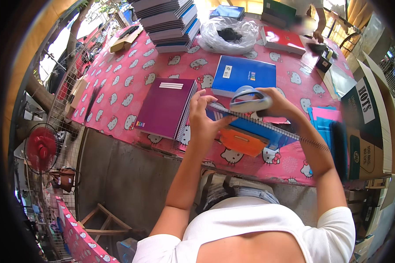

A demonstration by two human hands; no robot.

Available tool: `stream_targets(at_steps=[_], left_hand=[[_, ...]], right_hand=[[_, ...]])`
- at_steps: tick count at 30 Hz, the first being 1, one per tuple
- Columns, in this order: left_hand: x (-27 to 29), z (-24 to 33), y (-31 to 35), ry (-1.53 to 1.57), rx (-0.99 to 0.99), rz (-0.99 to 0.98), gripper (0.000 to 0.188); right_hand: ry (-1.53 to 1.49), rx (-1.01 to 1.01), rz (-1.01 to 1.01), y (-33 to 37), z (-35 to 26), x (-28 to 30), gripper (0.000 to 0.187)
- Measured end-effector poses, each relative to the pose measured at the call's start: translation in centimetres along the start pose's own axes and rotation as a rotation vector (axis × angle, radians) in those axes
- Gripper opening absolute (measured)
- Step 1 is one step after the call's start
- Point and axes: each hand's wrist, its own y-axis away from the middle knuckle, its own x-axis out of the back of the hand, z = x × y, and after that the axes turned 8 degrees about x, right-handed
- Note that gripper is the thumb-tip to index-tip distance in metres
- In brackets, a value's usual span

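Observation:
My left hand (202, 120) grips the left end of a blue spiral notebook (274, 135), held tilted above the table with its bound edge up. Past the right end of that edge, a length of dark coil (315, 143) sticks out beside my right forearm. My right hand (277, 104) is closed on a blue and white hand tool (250, 104) with a looped handle, right over the binding; its exact kind is unclear. Under the notebook lies an orange piece (243, 141) with a slot. A purple spiral notebook (167, 107) lies left of my left hand, and a blue notebook (245, 74) lies beyond.
A tall stack of spiral notebooks (169, 24) stands at the back, beside a clear plastic bag (228, 37) with dark contents. A red notebook pile (283, 39) is near another person's hand (319, 36). An open cardboard box (366, 127) borders the right side.

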Motion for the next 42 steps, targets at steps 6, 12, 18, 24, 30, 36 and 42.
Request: stream_targets(at_steps=[6,12,18,24,30,36,42], left_hand=[[-0.5,-0.9,0.0,0.297,0.195,-0.097,0.055],[0.0,-2.6,-0.2,0.643,0.237,-0.053,0.045],[0.6,-2.8,-1.1,0.733,0.400,-0.087,0.040],[2.0,-3.4,-1.7,0.693,0.387,-0.244,0.031],[0.9,-4.7,-3.0,1.002,0.336,-0.433,0.020],[-0.9,-7.2,-0.7,0.972,0.268,-0.342,0.013],[-5.0,-2.6,1.8,0.877,0.237,-0.217,0.016]], right_hand=[[0.277,-0.163,0.028,-1.4,3.6,-0.4,0.051],[0.203,-0.226,-0.027,-3.2,0.2,-1.2,0.045],[0.479,-0.111,0.027,-4.0,1.1,-1.5,0.041],[1.013,-0.371,0.743,2.0,5.3,3.9,0.026],[1.012,-0.996,0.539,13.2,9.4,8.9,0.045],[0.864,-0.081,0.780,7.5,-6.1,4.3,0.051],[1.250,0.037,0.407,-2.7,-8.0,-7.0,0.089]])
